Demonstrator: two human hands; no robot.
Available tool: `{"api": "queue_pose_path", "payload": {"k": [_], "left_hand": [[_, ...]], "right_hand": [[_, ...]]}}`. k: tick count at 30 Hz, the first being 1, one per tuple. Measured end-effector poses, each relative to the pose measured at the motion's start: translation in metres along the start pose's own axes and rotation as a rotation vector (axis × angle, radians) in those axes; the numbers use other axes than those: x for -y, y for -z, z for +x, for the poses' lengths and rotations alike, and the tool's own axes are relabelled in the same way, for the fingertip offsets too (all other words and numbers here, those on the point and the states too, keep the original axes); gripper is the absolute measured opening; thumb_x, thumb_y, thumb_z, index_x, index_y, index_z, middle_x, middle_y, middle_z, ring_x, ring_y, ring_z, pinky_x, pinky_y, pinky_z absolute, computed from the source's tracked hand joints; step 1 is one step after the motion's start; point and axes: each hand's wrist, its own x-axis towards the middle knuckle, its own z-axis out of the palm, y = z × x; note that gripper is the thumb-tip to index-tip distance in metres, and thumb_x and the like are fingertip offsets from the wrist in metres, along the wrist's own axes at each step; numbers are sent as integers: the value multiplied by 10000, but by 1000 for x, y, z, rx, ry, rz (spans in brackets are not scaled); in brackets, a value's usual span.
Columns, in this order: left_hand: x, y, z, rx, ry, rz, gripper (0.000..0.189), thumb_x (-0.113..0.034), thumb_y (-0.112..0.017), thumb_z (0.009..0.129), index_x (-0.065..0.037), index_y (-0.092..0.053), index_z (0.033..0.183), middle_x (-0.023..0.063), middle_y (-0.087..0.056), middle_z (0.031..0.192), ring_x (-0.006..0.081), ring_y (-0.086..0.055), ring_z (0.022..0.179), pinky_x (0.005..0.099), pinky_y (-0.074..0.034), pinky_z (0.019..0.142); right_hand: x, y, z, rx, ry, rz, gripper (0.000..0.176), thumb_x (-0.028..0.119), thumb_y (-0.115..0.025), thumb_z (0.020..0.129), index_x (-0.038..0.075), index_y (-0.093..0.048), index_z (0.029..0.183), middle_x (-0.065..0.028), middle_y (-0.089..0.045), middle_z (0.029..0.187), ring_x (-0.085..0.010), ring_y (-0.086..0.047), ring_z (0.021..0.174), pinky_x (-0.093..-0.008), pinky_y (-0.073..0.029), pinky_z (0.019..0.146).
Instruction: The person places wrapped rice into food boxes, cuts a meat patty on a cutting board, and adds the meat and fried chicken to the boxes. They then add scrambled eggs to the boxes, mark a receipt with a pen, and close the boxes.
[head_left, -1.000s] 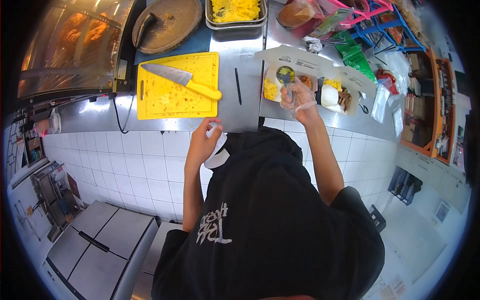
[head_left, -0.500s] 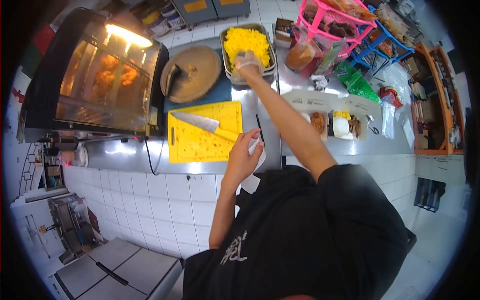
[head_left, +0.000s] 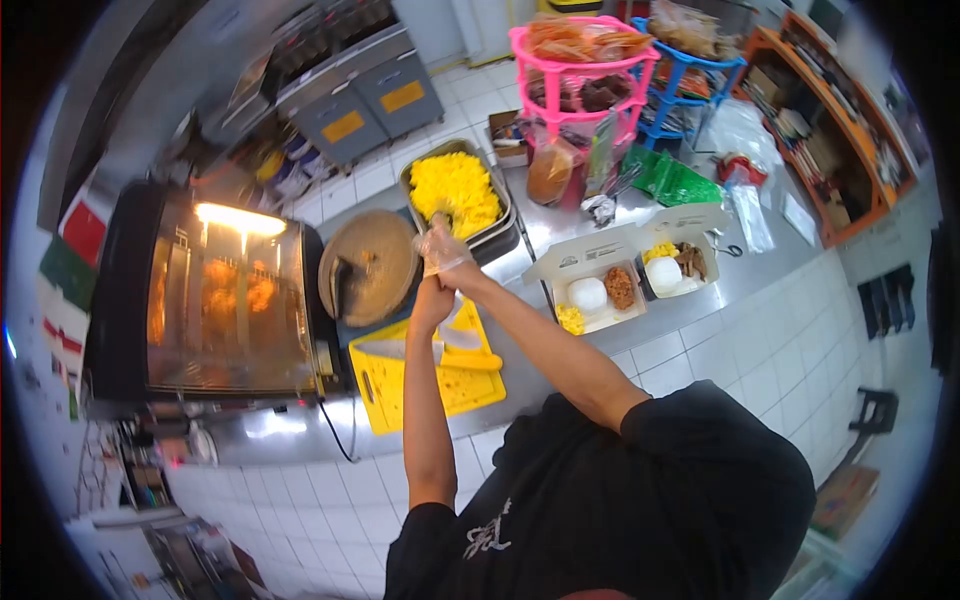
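My right hand (head_left: pixel 448 254), in a clear plastic glove, is at the near edge of a metal pan (head_left: pixel 509 213) heaped with fluffy yellow food like scrambled egg (head_left: pixel 457 190). Against it, my bare left hand (head_left: pixel 432 298) has its fingers closed at the gloved hand; what it pinches is hidden. The right fingers are blurred and partly covered. Below my hands, a knife with a yellow handle (head_left: pixel 472 361) lies on a yellow cutting board (head_left: pixel 385 398). A round wooden block (head_left: pixel 375 255) with a black-handled tool (head_left: pixel 340 288) stands to the left.
Two open cardboard meal boxes (head_left: pixel 622 316) stand at right, with white rice mounds (head_left: pixel 587 294), brown food and yellow egg. A lit glass warmer (head_left: pixel 230 300) fills the left. Pink (head_left: pixel 583 75) and blue tiered baskets (head_left: pixel 688 80) hold bags. A green plastic bag (head_left: pixel 670 177) lies nearby.
My right hand has drawn back from the middle of the yellow food to the pan's near edge. My left hand has moved up from beside the board to meet it. The view has turned.
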Motion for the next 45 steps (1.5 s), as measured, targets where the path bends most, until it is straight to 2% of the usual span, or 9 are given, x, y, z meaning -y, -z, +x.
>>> {"api": "queue_pose_path", "payload": {"k": [6, 12, 16, 20, 27, 30, 33, 35, 45], "left_hand": [[-14, 15, 25, 144, 105, -158, 458, 25, -511, 863, 48, -507, 1320, 166, -612, 1245, 260, -562, 1178, 359, -463, 936], [60, 33, 23, 160, 121, 243, 531, -77, -569, 876, -3, -444, 1387, 203, -578, 1280, 311, -559, 1200, 383, -464, 958], [11, 19, -55, 367, -5, 662, 537, -148, -583, 901, -44, -435, 1407, 210, -531, 1353, 380, -522, 1228, 418, -446, 1001], [-54, 6, -126, 229, -17, 457, 480, -138, -578, 923, -44, -476, 1382, 182, -564, 1340, 354, -547, 1225, 389, -440, 1011], [-86, -92, -148, 314, 248, 10, 451, -280, -575, 965, -34, -513, 1337, 181, -653, 1191, 326, -620, 1121, 373, -454, 966], [-77, -135, -114, 291, 286, 80, 532, -366, -556, 969, -23, -470, 1367, 188, -645, 1203, 343, -619, 1111, 377, -454, 958], [-75, -160, -75, 262, 371, 91, 594, -438, -523, 979, -1, -455, 1376, 214, -628, 1216, 346, -606, 1122, 364, -435, 969], [-56, -182, -59, 245, 458, -127, 618, -442, -523, 984, 16, -443, 1391, 215, -633, 1195, 294, -603, 1112, 341, -429, 963], [-107, -251, -37, 53, 655, -60, 639, -421, -533, 981, 27, -420, 1424, 204, -635, 1170, 213, -588, 1057, 316, -429, 944]], "right_hand": [[29, 35, -26, 178, 44, 157, 653, 285, -457, 1028, -31, -158, 1515, -219, -166, 1582, -287, -141, 1480, -344, -142, 1188], [66, 80, -152, 457, 230, -143, 518, 272, -513, 984, -6, -409, 1409, -244, -469, 1407, -348, -474, 1290, -391, -363, 1074], [28, 148, -229, 496, -220, -126, 420, 316, -531, 971, 61, -557, 1304, -211, -649, 1168, -343, -632, 1065, -393, -480, 932], [-41, 198, -340, 150, -446, -352, 455, 341, -512, 975, 91, -526, 1355, -215, -523, 1366, -330, -512, 1255, -402, -388, 1060], [2, 322, -354, 887, -772, -133, 576, 360, -537, 969, 104, -392, 1465, -160, -503, 1413, -296, -491, 1290, -385, -392, 1081], [-8, 390, -325, 632, -1100, -302, 525, 353, -568, 943, 103, -477, 1395, -172, -673, 1132, -269, -657, 1029, -387, -504, 895], [-51, 446, -301, 313, -802, -821, 513, 422, -526, 956, 50, -522, 1308, -272, -616, 1165, -376, -602, 1097, -401, -478, 931], [-95, 468, -281, -386, -556, -650, 506, 431, -495, 971, 28, -535, 1273, -265, -610, 1182, -368, -598, 1107, -416, -468, 930], [-150, 499, -217, -372, -289, -358, 473, 347, -474, 1001, -11, -496, 1309, -238, -563, 1178, -393, -552, 1063, -421, -430, 946]]}}
